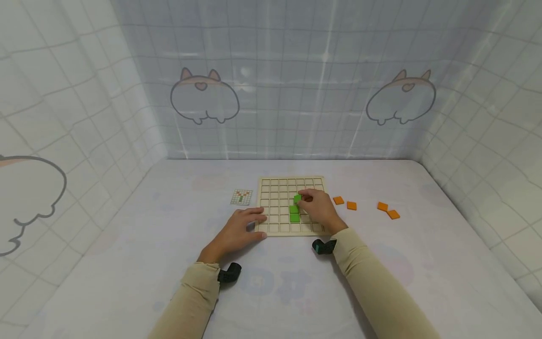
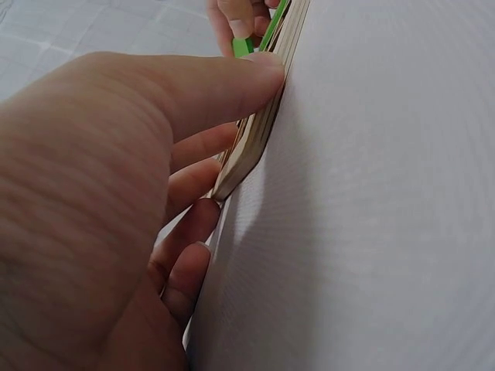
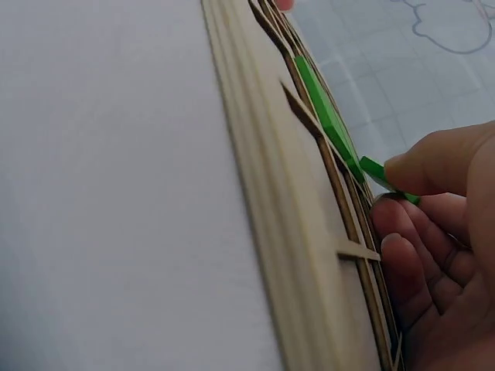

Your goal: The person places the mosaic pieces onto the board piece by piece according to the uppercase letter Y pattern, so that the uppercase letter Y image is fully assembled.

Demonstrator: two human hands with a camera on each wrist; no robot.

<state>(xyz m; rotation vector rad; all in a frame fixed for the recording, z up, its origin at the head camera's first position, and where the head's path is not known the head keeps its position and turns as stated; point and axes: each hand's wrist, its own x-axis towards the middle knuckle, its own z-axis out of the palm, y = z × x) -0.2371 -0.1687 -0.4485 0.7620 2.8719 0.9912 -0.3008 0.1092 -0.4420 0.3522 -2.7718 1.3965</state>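
Note:
A pale wooden grid board (image 1: 275, 229) lies flat on the table. Two green square tiles (image 1: 294, 217) sit in its cells, one above the other in the head view. Just beyond them, my right hand (image 1: 319, 207) pinches a third green tile (image 1: 298, 199) between thumb and fingers; in the right wrist view this green tile (image 3: 375, 171) is tilted above the board. My left hand (image 1: 240, 229) rests on the board's near left corner. In the left wrist view its thumb (image 2: 232, 86) lies along the board's edge, the other fingers spread and relaxed.
A small pattern card (image 1: 241, 197) with a coloured grid lies left of the board. To the right several orange tiles (image 1: 351, 205) are scattered on the white cloth (image 1: 279, 301). Tile-patterned curtains (image 1: 296, 94) enclose the table at the back and both sides.

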